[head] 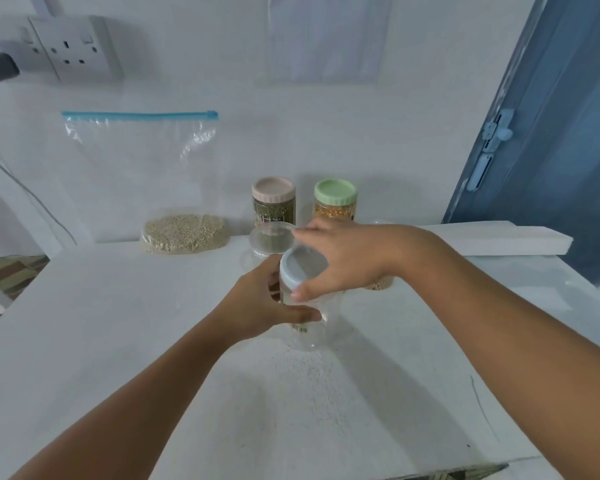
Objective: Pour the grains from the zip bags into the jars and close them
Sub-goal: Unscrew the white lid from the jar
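White counter (118, 323): carries everything; person faces the wall.
Zip bag (146, 174): upright against the wall, far left, sealed, pale grains pooled at its base, well apart from both hands.
Clear jar (305, 320): stands upright between the hands at centre, appears empty.
Left hand (257, 306): fingers curled round the jar body, steadying it.
Right hand (343, 261): thumb and fingers grip the blue lid (302, 268) from above.
Judgement: lid must come off; left hand is nearer the bag.
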